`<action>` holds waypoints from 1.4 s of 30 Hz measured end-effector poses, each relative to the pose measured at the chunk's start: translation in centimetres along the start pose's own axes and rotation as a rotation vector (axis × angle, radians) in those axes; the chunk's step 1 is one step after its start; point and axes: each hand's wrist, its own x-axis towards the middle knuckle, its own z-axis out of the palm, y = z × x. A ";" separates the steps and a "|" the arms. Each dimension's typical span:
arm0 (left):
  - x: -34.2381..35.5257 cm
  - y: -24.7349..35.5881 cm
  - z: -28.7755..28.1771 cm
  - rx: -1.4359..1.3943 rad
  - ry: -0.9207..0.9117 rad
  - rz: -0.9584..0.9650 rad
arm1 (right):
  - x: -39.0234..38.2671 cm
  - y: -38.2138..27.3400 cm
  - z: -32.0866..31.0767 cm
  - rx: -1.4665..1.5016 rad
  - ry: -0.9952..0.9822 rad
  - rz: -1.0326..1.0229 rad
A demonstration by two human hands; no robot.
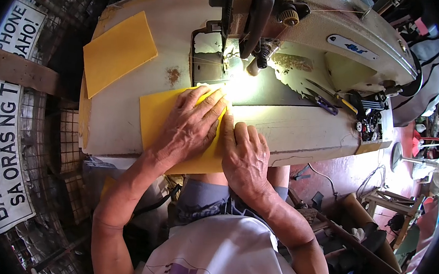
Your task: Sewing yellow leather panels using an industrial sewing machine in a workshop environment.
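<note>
A yellow sheet (155, 112) lies on the sewing machine's table, its far corner at the brightly lit needle area (230, 68). Spread over this sheet, my left hand (187, 124) presses it down with its fingers pointing toward the needle. My right hand (246, 157) is at the sheet's right edge, index finger stretched along it and the other fingers curled. Its thumb is hidden. Glare hides the exact spot under the presser foot. The sewing machine (311, 23) spans the far side of the table.
Another yellow piece (120, 52) lies at the table's far left. Purple-handled scissors (325, 103), a yellow-handled tool (348, 103) and a tray of small parts (372, 123) sit on the right. A wire grille (72, 146) stands left; a fan (397, 156) and clutter fill the right.
</note>
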 end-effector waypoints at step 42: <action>2.2 -2.8 0.3 0.045 -0.019 0.023 | 3.1 0.8 0.8 0.084 0.017 0.065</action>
